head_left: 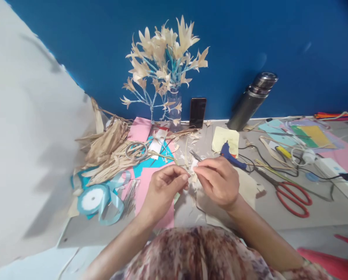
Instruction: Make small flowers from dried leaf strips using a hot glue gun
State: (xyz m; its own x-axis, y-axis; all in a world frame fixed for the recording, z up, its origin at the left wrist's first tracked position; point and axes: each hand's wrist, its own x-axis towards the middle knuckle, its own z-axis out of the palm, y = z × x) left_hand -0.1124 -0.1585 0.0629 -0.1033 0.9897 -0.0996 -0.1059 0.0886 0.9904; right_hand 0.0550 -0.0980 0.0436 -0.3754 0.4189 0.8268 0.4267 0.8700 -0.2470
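Both of my hands work close together over the middle of the table. The fingers of my left hand (166, 188) are curled, with thumb and forefinger pinched; whatever they hold is too small to make out. My right hand (219, 179) is also pinched, its fingertips facing the left ones across a narrow gap, and its contents cannot be made out. A pointed metal tip (195, 155) shows just beyond my right fingers; I cannot tell whether it is held or lying there. Under my left hand lies pink paper (146, 186). Pale scraps are scattered beneath the fingertips.
Dried husks (109, 144), a blue ribbon spool (90, 199) and wire pieces (131, 198) lie left. Behind stand husk flowers (165, 50) in a bottle, a phone (197, 112) and a leaning flask (250, 105). At right are a glue gun (231, 157), red-handled scissors (292, 196) and a power strip (334, 171).
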